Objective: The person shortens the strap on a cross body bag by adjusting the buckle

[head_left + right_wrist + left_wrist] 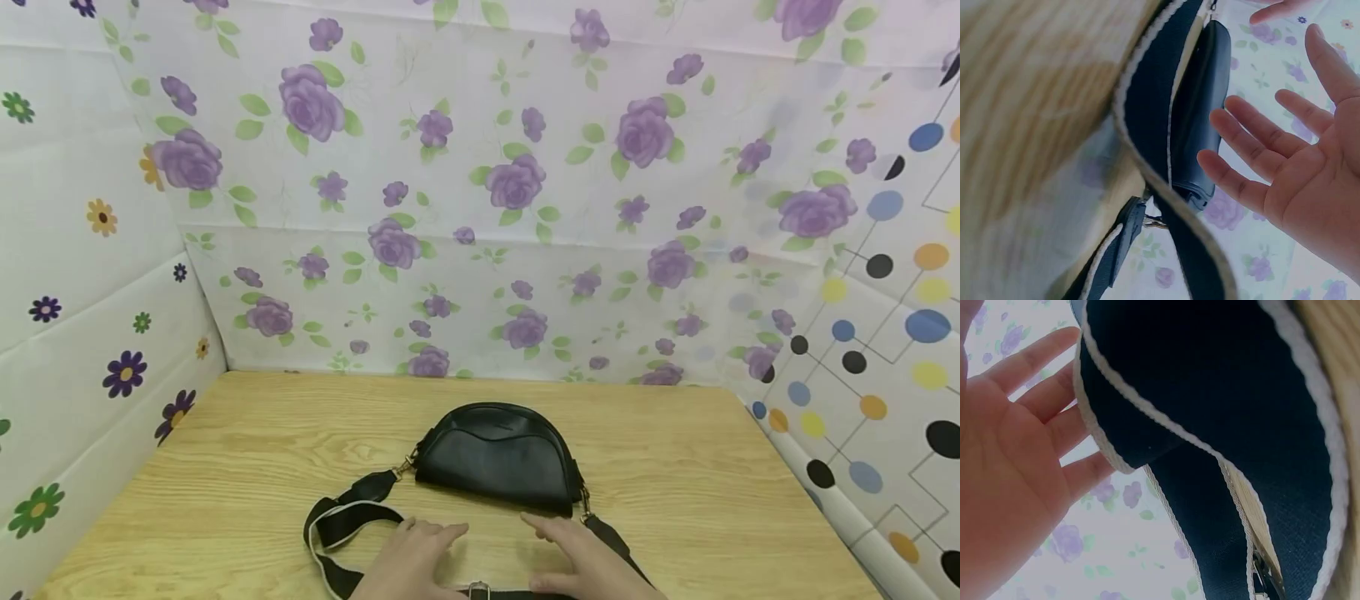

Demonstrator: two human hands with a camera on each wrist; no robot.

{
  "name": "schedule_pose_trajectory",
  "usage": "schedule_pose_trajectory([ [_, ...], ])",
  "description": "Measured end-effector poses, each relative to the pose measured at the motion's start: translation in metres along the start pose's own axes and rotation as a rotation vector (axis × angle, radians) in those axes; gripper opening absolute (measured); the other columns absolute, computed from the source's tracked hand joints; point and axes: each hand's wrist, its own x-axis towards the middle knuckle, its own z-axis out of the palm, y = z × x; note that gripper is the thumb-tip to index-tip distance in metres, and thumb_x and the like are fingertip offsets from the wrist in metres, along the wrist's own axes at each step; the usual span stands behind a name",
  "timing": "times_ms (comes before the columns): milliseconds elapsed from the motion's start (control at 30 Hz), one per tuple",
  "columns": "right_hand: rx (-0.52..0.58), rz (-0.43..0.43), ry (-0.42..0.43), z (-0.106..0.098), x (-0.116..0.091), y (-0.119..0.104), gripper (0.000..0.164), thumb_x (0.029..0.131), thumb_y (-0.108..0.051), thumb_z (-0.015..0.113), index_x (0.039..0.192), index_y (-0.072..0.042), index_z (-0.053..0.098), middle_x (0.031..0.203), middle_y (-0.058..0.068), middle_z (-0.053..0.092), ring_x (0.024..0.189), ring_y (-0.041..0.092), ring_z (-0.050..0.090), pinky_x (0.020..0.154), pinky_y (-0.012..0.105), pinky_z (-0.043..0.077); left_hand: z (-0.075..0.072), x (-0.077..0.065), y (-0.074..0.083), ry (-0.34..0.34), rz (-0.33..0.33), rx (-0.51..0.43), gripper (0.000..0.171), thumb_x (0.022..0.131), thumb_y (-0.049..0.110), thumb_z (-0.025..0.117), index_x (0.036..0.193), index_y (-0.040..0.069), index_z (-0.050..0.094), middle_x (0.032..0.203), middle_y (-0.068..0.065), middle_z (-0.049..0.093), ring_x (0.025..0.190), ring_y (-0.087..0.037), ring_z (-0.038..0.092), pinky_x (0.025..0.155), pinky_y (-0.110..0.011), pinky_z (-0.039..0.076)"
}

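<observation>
A black half-round handbag point(498, 467) lies on the table, its curved edge away from me. Its black strap with white edging point(351, 521) loops from metal clips at both ends toward the front, where a metal buckle point(479, 590) shows between my hands. My left hand point(416, 560), fingers spread, is over the strap at the near left; in the left wrist view its fingertips are right at the edge of the strap point(1210, 387). To the right, my right hand point(581, 560) holds nothing, its fingers apart and pointing toward the bag.
The bag and strap rest on a light wooden table point(300, 425). A white cloth with purple roses point(517, 183) hangs behind it. Flower-patterned cloth point(82, 275) borders the left side, and dotted cloth point(892, 350) the right.
</observation>
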Motion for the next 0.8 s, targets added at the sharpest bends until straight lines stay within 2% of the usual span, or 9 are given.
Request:
schedule_pose_trajectory([
  [200, 0.053, -0.027, -0.049, 0.003, 0.000, 0.006, 0.065, 0.080, -0.032, 0.066, 0.134, -0.006, 0.040, 0.120, 0.009, 0.052, 0.102, 0.022, 0.051, 0.078, 0.038, 0.045, 0.002, 0.003, 0.001, -0.079, -0.045, -0.128, 0.065, 0.064, 0.048, 0.074, 0.111, 0.005, 0.061, 0.077, 0.006, 0.061, 0.066, -0.004, 0.054, 0.062, -0.026, 0.045],
  [367, 0.068, -0.043, -0.083, 0.007, 0.002, 0.014, 0.064, 0.077, -0.025, 0.070, 0.132, -0.006, 0.042, 0.113, 0.004, 0.056, 0.098, 0.016, 0.053, 0.076, 0.033, 0.046, 0.005, 0.005, 0.002, -0.173, -0.106, -0.206, 0.059, 0.064, 0.038, 0.078, 0.110, 0.005, 0.062, 0.076, 0.008, 0.060, 0.070, -0.005, 0.055, 0.065, -0.026, 0.046],
  [433, 0.097, -0.036, -0.107, 0.011, 0.004, 0.026, 0.066, 0.076, -0.028, 0.070, 0.132, -0.010, 0.042, 0.112, 0.000, 0.056, 0.098, 0.014, 0.053, 0.076, 0.033, 0.046, 0.006, 0.005, 0.002, -0.194, -0.124, -0.231, 0.056, 0.064, 0.036, 0.078, 0.108, 0.005, 0.062, 0.076, 0.008, 0.060, 0.071, -0.005, 0.055, 0.066, -0.026, 0.046],
  [533, 0.103, -0.056, -0.136, 0.023, 0.014, 0.060, 0.070, 0.073, -0.039, 0.070, 0.133, -0.020, 0.041, 0.113, -0.007, 0.055, 0.100, 0.010, 0.052, 0.076, 0.031, 0.045, 0.008, 0.006, 0.001, -0.203, -0.135, -0.240, 0.050, 0.064, 0.034, 0.079, 0.103, 0.006, 0.064, 0.073, 0.007, 0.059, 0.068, -0.005, 0.054, 0.063, -0.026, 0.046],
  [667, 0.011, -0.073, -0.151, 0.037, 0.027, 0.101, 0.071, 0.070, -0.050, 0.067, 0.133, -0.032, 0.039, 0.110, -0.015, 0.053, 0.098, 0.004, 0.050, 0.075, 0.028, 0.045, 0.011, 0.006, 0.002, -0.218, -0.155, -0.250, 0.037, 0.066, 0.026, 0.078, 0.096, 0.009, 0.065, 0.069, 0.007, 0.057, 0.061, -0.005, 0.052, 0.057, -0.025, 0.045],
  [733, -0.021, -0.064, -0.155, 0.040, 0.030, 0.106, 0.071, 0.070, -0.051, 0.067, 0.132, -0.033, 0.039, 0.108, -0.016, 0.053, 0.096, 0.003, 0.050, 0.074, 0.028, 0.045, 0.012, 0.007, 0.002, -0.238, -0.164, -0.257, 0.030, 0.068, 0.019, 0.077, 0.095, 0.010, 0.066, 0.069, 0.006, 0.058, 0.061, -0.006, 0.053, 0.057, -0.025, 0.044],
  [800, -0.031, -0.057, -0.156, 0.039, 0.029, 0.100, 0.069, 0.072, -0.050, 0.066, 0.132, -0.029, 0.041, 0.105, -0.016, 0.054, 0.093, 0.003, 0.051, 0.072, 0.027, 0.045, 0.014, 0.009, 0.002, -0.262, -0.169, -0.267, 0.026, 0.069, 0.014, 0.075, 0.094, 0.011, 0.066, 0.071, 0.005, 0.059, 0.062, -0.007, 0.054, 0.057, -0.025, 0.045],
])
